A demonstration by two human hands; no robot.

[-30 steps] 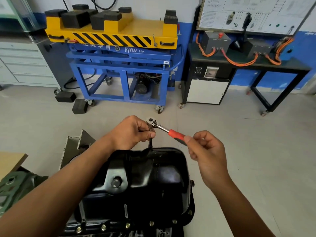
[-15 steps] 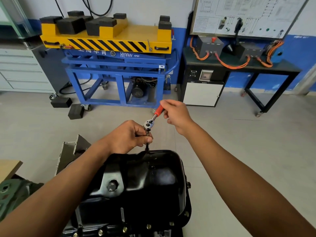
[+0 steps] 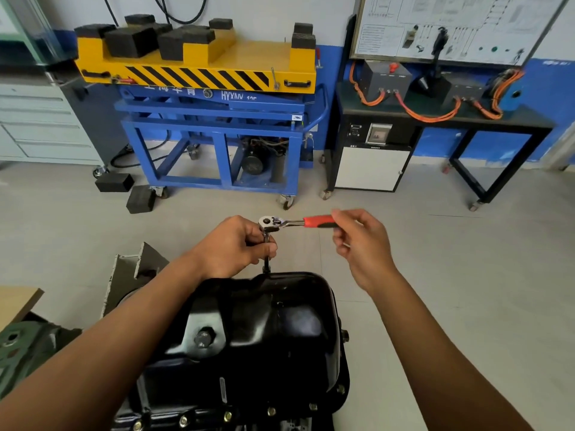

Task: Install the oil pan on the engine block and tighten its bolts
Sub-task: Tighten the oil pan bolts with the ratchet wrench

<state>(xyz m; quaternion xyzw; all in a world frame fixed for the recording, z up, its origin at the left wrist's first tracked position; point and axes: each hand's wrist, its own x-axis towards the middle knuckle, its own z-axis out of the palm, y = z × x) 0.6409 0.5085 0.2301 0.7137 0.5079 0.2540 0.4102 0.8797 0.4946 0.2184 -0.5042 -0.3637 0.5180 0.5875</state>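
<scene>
The left hand pinches the extension bar under the ratchet at the far rim of the oil pan. The pan is already seated, with bolts along its near flange. The right hand grips the red handle. Far-edge tightening likely remains.

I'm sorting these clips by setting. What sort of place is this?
Likely a vehicle-repair training workshop: an oil pan being bolted down with a ratchet, a wheeled blue-and-yellow lift table behind, and a wiring display board with orange cables.
</scene>
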